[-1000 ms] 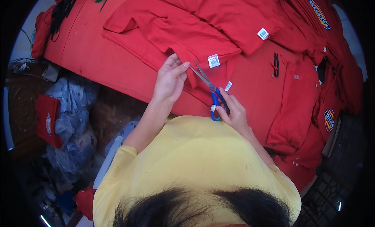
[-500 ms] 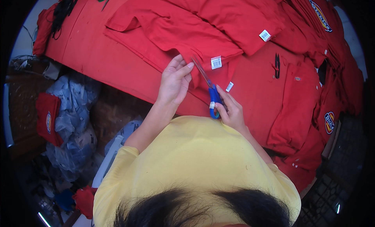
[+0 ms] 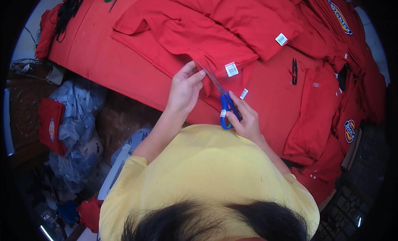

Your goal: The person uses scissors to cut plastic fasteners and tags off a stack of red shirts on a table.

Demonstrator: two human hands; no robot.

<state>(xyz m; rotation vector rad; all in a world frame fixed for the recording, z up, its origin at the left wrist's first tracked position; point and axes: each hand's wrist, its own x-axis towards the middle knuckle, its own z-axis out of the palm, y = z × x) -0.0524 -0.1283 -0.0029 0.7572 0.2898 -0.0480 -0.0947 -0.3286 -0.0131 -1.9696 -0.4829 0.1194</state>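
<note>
Scissors at the hem of a red garment on the bench.
Right hand [image 3: 245,118] has its fingers closed through the blue handles of the scissors [image 3: 219,94], blades slightly parted and pointing up-left at the edge of the red garment [image 3: 186,36]. Left hand [image 3: 185,89] pinches that edge just beside the blades. The garment lies flat on the red-covered bench [image 3: 103,62], a white tag [image 3: 231,69] close by.
</note>
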